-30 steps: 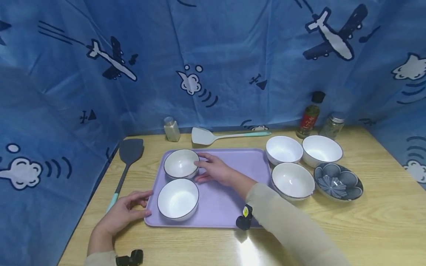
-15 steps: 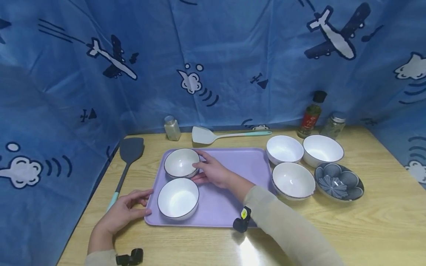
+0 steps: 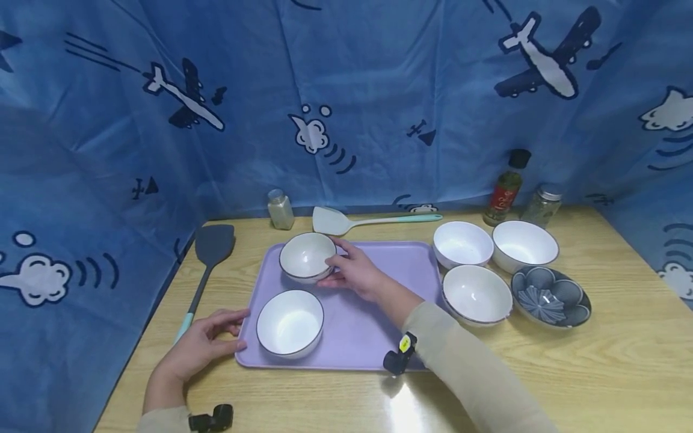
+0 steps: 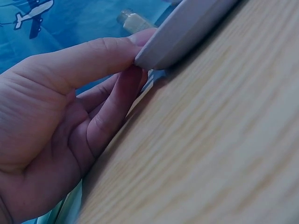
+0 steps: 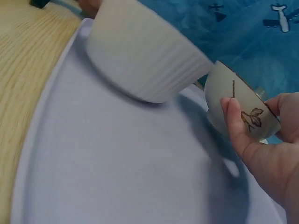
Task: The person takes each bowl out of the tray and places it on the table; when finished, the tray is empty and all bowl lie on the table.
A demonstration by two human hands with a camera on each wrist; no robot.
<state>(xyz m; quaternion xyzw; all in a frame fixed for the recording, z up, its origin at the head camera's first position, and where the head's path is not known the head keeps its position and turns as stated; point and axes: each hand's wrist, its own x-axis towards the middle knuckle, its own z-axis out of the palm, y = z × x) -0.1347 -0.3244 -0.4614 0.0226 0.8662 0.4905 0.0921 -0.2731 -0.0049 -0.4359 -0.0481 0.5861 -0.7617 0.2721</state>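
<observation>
A white bowl with a dark rim is in my right hand, which grips its right side with the thumb against the wall. In the right wrist view this bowl shows a brown leaf pattern and is held above the tray. A second white bowl, ribbed outside, stands on the purple tray nearer to me. At the tray's left edge my left hand pinches the rim between thumb and fingers, as the left wrist view also shows, with the fingers beneath the edge.
Right of the tray stand white bowls and a dark patterned bowl. A light spatula, a shaker, a bottle and a jar line the back. A dark spatula lies at the left.
My right hand has lifted the leaf-patterned bowl off the tray and moved it slightly right and back. My left hand stays at the tray's edge.
</observation>
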